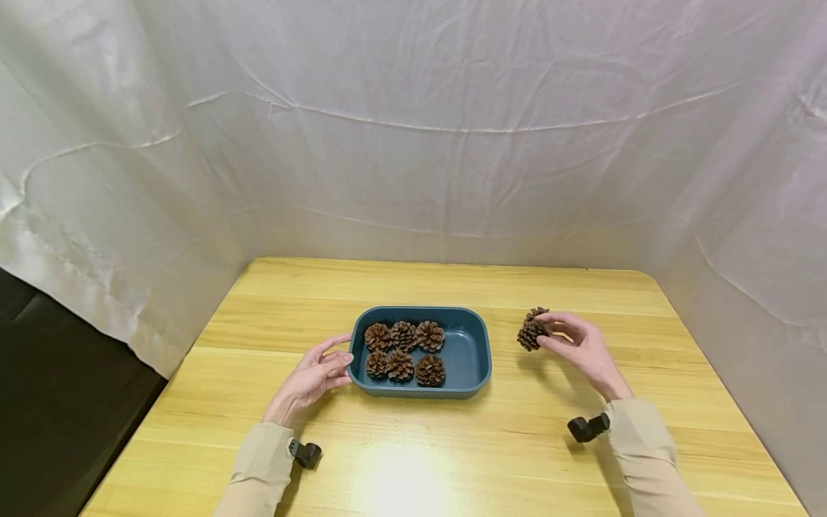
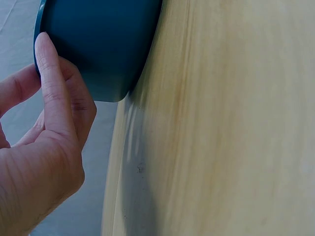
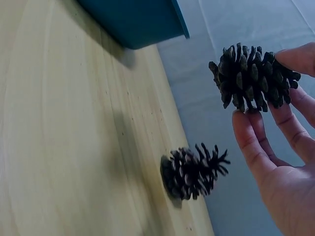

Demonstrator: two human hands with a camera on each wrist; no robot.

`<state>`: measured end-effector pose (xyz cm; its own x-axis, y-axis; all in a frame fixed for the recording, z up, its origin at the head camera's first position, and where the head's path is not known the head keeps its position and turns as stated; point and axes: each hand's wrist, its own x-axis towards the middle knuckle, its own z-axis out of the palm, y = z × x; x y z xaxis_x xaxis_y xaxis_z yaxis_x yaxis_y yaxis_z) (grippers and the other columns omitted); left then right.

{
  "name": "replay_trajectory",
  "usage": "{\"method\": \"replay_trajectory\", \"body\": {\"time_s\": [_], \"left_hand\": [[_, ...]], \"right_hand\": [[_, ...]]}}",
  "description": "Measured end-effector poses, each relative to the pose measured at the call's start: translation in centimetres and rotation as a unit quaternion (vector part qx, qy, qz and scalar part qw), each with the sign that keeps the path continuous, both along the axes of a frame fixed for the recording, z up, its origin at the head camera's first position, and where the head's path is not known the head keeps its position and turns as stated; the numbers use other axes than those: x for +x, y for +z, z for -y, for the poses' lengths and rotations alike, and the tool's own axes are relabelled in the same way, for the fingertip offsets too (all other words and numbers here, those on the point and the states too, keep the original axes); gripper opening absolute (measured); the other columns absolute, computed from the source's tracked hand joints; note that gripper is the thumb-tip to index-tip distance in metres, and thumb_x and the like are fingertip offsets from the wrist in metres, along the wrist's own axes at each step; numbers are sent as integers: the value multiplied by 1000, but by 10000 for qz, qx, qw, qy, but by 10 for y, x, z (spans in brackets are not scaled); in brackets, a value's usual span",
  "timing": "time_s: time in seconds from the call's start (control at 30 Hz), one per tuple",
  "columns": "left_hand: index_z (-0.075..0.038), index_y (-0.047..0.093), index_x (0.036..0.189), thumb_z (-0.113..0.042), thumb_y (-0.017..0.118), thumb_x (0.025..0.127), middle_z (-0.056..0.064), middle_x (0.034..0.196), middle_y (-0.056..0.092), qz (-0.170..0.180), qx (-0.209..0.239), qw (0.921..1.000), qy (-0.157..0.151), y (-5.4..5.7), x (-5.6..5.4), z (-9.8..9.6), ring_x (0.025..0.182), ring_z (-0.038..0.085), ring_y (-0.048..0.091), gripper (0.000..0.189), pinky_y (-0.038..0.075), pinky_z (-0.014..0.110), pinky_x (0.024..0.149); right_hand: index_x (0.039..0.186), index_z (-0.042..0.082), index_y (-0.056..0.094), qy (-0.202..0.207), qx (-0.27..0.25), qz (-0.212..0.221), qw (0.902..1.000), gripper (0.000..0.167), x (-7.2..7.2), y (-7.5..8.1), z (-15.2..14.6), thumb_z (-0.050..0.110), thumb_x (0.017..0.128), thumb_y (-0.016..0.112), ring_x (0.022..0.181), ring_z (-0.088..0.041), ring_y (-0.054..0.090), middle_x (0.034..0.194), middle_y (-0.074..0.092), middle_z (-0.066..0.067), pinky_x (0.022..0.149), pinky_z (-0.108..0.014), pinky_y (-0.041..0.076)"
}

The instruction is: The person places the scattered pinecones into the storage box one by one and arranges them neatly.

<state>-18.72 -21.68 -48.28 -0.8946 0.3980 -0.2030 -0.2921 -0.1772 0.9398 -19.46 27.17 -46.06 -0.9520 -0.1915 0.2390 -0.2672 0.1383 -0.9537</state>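
A dark blue rectangular tray stands on the table, with several brown pine cones in two rows in its left and middle part. My left hand is at the tray's left end, thumb and fingers gripping around the rim; the left wrist view shows the fingertips on the tray's wall. To the right of the tray, my right hand pinches a pine cone between thumb and fingers, above the table. Another pine cone rests on the table just beyond, partly covered by the held one in the head view.
The light wooden table has rounded far corners. Pale cloth hangs behind it and along both sides. A dark area lies beyond its left edge. Each wrist wears a small black camera.
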Motion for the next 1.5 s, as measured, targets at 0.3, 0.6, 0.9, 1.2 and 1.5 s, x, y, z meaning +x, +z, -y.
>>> {"method": "replay_trajectory", "body": {"time_s": [0.3, 0.6, 0.9, 1.2, 1.5], "left_hand": [[7, 18, 155, 1, 49, 103, -3, 97, 72, -51, 84, 9999, -85, -2, -1, 1, 77, 8, 69, 61, 63, 22, 76], [7, 18, 155, 2, 49, 103, -3, 97, 71, -67, 81, 9999, -100, -2, -1, 1, 77, 8, 69, 61, 63, 22, 76], [6, 19, 155, 1, 49, 103, -3, 97, 72, -42, 52, 10000, -46, -2, -1, 1, 77, 8, 69, 60, 64, 23, 76], [5, 21, 155, 0, 50, 103, -2, 98, 71, -26, 63, 10000, -41, -2, -1, 2, 76, 8, 68, 59, 63, 22, 75], [6, 19, 155, 1, 50, 103, -2, 98, 71, -33, 87, 9999, -77, -2, -1, 2, 77, 8, 69, 61, 63, 22, 76]], "right_hand": [[127, -11, 58, 206, 357, 105, 9991, 40, -4, 5, 12, 1, 91, 71, 108, 3, 62, 118, 66, 17, 100, -11, 52], [126, -5, 63, 693, 616, 5, 9957, 38, -11, 14, 24, 4, 90, 73, 108, -1, 64, 118, 65, 6, 100, -16, 54], [126, -5, 64, 1152, 890, 88, 9893, 39, -16, 22, 36, 6, 90, 74, 112, -2, 63, 129, 63, -12, 102, -18, 53], [125, -6, 63, 1921, 773, 19, 9783, 37, -25, 26, 46, 0, 90, 72, 115, -7, 63, 128, 59, -27, 105, -22, 53], [125, 3, 67, 2359, 1007, 141, 9665, 34, -34, 27, 53, 4, 91, 72, 118, -7, 59, 130, 59, -21, 106, -17, 49]]}}
